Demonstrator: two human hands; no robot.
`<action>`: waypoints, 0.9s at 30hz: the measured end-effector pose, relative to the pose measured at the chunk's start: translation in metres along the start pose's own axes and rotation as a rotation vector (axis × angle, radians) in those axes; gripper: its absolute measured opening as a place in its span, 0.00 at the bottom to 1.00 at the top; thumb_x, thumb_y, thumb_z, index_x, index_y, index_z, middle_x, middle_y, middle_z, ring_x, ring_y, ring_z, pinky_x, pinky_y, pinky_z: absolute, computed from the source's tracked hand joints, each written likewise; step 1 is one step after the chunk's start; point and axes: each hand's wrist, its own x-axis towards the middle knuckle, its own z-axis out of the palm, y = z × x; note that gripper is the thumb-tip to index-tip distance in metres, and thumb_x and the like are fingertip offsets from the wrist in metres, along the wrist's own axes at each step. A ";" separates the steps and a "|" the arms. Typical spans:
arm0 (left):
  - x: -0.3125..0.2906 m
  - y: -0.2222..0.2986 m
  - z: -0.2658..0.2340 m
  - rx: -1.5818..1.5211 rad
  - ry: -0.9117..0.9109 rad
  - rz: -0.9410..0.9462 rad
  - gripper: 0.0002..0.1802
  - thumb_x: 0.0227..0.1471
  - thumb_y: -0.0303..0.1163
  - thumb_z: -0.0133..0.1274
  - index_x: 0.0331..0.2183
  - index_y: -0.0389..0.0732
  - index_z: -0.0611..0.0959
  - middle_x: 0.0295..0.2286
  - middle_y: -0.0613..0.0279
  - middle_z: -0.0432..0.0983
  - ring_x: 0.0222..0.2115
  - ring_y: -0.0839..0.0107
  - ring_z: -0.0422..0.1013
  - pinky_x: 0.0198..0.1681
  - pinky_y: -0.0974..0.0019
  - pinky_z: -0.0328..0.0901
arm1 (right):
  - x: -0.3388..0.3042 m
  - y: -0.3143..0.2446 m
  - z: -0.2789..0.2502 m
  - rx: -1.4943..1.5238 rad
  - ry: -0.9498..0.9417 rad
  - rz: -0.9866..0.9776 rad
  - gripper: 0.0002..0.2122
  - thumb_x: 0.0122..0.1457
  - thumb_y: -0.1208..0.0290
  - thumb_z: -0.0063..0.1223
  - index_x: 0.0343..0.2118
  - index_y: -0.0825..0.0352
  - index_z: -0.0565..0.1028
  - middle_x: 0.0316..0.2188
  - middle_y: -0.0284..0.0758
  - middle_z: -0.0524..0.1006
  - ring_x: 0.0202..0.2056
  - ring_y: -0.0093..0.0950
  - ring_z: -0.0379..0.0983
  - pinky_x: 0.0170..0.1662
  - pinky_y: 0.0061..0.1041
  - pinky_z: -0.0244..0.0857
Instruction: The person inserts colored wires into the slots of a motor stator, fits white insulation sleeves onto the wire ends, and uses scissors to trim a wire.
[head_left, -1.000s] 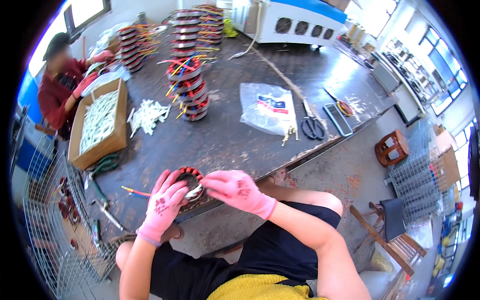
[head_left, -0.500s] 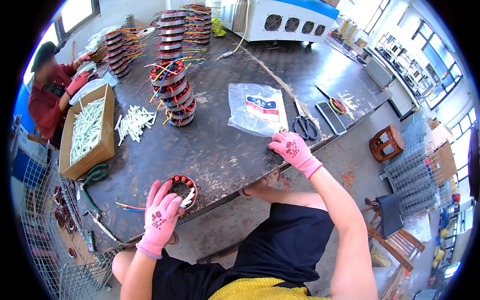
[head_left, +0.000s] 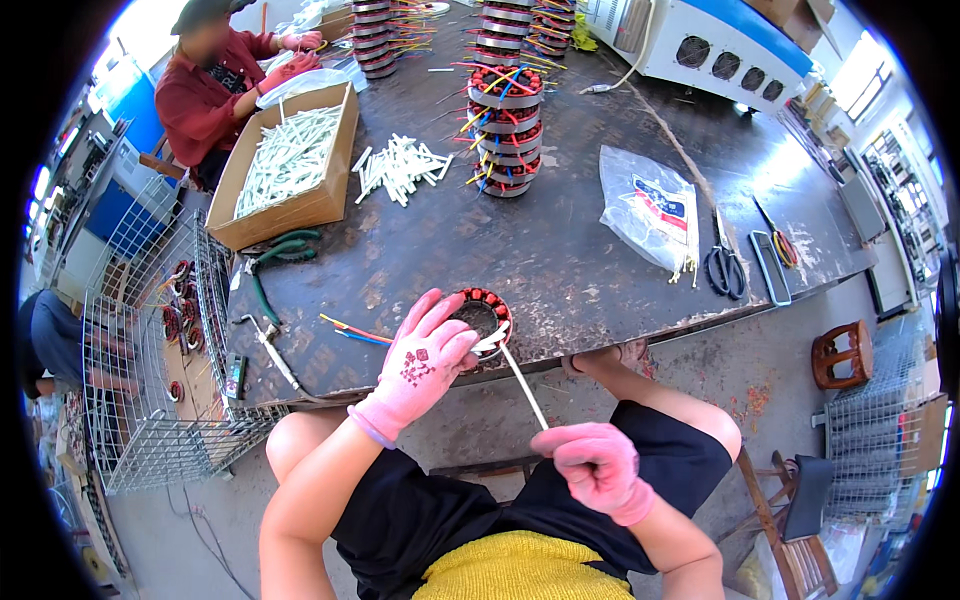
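A ring-shaped motor stator with red-topped slots lies at the table's near edge. My left hand, in a pink glove, grips its left side, thumb by a short white sleeve on the near rim. Red, yellow and blue leads stick out to the left from under that hand. A thin white cable tie runs taut-looking from the near rim to my right hand. That pink-gloved hand is closed round the tie's end, off the table and above my lap. Its fingertips are partly hidden.
Stacked stators with coloured leads stand farther back. Left are a cardboard box of white sleeves, a loose sleeve pile and green-handled pliers. Right lie a plastic bag, scissors and a phone. A co-worker sits far left.
My right hand has left the plastic bag's near edge and come back toward my lap, now holding a cable tie at the stator. My left hand stays on the stator. The view has shifted left.
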 end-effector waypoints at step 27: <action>-0.001 -0.002 0.003 -0.153 0.001 -0.062 0.13 0.47 0.33 0.59 0.37 0.41 0.80 0.42 0.59 0.72 0.57 0.53 0.63 0.65 0.44 0.51 | 0.011 0.042 0.048 0.155 0.025 0.165 0.13 0.57 0.89 0.45 0.45 0.70 0.71 0.46 0.41 0.75 0.41 0.28 0.76 0.44 0.25 0.71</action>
